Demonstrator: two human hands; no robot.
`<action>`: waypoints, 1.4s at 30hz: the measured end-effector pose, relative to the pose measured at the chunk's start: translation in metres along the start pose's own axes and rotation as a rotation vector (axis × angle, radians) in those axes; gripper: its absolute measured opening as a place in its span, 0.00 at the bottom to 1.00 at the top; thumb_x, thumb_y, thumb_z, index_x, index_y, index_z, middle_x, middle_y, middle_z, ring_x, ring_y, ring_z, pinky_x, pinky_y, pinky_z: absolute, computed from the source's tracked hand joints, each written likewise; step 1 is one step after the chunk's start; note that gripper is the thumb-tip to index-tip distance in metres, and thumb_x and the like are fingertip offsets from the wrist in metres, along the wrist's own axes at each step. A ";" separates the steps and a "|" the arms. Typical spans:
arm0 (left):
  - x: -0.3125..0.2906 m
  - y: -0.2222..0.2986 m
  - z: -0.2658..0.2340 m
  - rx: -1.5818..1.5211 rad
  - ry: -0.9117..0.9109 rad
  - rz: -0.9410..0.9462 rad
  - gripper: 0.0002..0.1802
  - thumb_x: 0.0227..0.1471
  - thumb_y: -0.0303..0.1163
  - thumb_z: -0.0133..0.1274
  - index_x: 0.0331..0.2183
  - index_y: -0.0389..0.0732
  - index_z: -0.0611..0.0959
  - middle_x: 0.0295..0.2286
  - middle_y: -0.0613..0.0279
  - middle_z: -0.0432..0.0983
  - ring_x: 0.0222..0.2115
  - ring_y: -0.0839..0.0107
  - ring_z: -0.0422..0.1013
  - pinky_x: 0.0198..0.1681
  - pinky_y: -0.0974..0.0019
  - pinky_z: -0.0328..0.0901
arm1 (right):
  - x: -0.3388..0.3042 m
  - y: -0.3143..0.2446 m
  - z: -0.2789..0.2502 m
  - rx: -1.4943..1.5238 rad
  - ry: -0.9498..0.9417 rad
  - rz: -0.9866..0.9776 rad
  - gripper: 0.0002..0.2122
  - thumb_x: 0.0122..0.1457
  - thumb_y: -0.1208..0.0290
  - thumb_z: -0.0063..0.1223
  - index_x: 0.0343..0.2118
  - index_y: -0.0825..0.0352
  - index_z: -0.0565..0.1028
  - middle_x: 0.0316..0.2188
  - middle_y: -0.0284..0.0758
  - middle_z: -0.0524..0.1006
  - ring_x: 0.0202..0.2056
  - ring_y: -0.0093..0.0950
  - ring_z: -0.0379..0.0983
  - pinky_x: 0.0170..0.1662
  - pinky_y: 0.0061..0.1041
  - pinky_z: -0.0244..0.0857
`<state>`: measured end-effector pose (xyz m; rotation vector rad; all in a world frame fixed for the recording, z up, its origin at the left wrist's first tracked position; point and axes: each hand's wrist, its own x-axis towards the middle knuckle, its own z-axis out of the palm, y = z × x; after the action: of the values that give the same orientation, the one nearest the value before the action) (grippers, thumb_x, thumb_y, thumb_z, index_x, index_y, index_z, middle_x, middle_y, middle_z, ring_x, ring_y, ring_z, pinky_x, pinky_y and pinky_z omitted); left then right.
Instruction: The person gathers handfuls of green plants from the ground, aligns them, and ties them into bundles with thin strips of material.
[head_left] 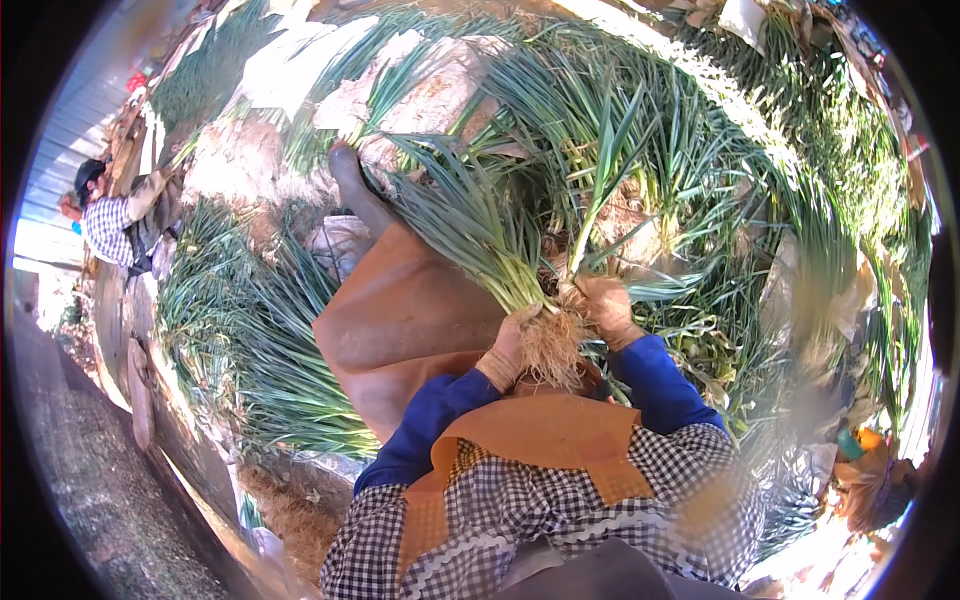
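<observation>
My left hand [509, 343], in a tan glove, wraps round the stem bases of a thick bunch of leek-like greens [510, 270]. The bunch leans up and to the left across my lap. Its bushy, straw-coloured roots [553, 345] hang toward me between my hands. Closed round the root end of a smaller cluster of leek-like greens [585, 235] is my right hand [606, 308], just right of the bunch. The leaves of that cluster point away from me. My right fingertips are partly hidden by roots and stems.
A brown apron [415, 310] covers my legs, and a dark boot [358, 190] sticks out ahead. Piles of greens [265, 340] lie on both sides, with pale root masses [240, 160] beyond. A person [120, 215] sits at far left; another person [870, 485] is at lower right.
</observation>
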<state>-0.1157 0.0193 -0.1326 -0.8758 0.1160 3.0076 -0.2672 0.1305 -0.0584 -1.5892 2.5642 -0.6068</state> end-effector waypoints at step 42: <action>-0.015 0.014 0.037 -0.280 -0.250 0.088 0.23 0.50 0.41 0.43 0.42 0.33 0.71 0.37 0.48 0.71 0.37 0.54 0.69 0.42 0.51 0.64 | -0.047 0.044 0.032 0.183 -0.616 -0.181 0.08 0.53 0.66 0.44 0.30 0.62 0.72 0.24 0.40 0.74 0.25 0.41 0.71 0.28 0.36 0.66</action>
<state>-0.1231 0.0086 -0.0923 -0.5078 -0.2812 3.2356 -0.2743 0.1789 -0.1101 -1.6328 1.8835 -0.2851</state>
